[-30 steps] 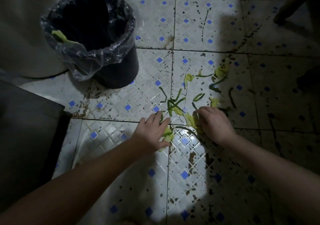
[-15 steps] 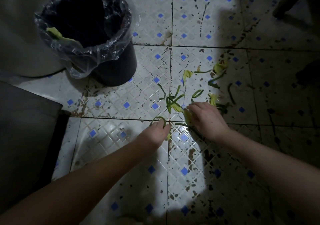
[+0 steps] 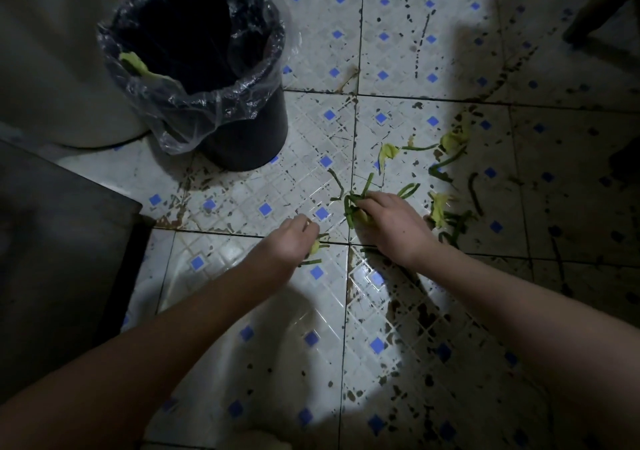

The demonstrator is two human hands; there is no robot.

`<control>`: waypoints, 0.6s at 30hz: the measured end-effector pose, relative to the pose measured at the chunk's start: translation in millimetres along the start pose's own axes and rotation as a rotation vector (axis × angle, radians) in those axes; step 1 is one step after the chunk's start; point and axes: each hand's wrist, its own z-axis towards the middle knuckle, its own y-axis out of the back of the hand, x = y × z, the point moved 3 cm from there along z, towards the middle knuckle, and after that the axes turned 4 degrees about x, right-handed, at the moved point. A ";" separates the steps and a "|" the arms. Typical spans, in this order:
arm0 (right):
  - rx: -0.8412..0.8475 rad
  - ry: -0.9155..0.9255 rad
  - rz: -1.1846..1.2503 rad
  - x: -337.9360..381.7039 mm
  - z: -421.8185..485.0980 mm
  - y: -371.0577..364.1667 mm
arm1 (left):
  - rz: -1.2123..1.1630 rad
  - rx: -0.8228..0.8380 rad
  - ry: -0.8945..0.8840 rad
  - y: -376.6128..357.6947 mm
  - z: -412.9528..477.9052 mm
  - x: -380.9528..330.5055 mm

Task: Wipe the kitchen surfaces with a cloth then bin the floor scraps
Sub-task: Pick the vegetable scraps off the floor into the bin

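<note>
**Two hands down among the scraps, one bin close by**

The person has both hands low on the tiled floor [image 3: 221, 203]. The left hand [image 3: 294, 238] has its fingers [image 3: 310, 226] curled in, pinching one yellowish leaf bit with a couple of thin green stems poking out beneath. The right hand [image 3: 394, 228], just at its three o'clock, has its fingers [image 3: 367, 200] closed round a small bunch of green stems [image 3: 348, 207] that touches the tiles.

From one to three o'clock of the right hand the loose scraps [image 3: 438, 209] lie scattered. I count three yellow leaf pieces, and at least six green stems, though the dim light blurs the dark ones together.

At eleven o'clock from the left hand stands the one black bin [image 3: 242, 138], upright and lined with a clear plastic bag [image 3: 194, 117]. A single leaf scrap [image 3: 135, 63] is draped on the bag at the bin's left rim.
</note>
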 end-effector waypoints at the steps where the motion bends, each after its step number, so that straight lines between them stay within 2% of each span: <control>1: 0.023 0.013 -0.009 1.6 5.0 -0.7 | -0.002 -0.026 -0.005 2.6 -1.2 2.1; 7: 0.171 -0.032 -0.058 4.5 22.0 -7.0 | -0.025 -0.115 -0.021 10.4 -9.9 11.8; 12: 0.100 -0.017 -0.076 7.1 19.9 -5.5 | -0.033 -0.100 -0.014 9.3 -12.2 12.5; 18: 0.104 0.002 -0.010 12.2 15.6 -5.9 | -0.023 -0.075 -0.007 8.7 -11.4 10.8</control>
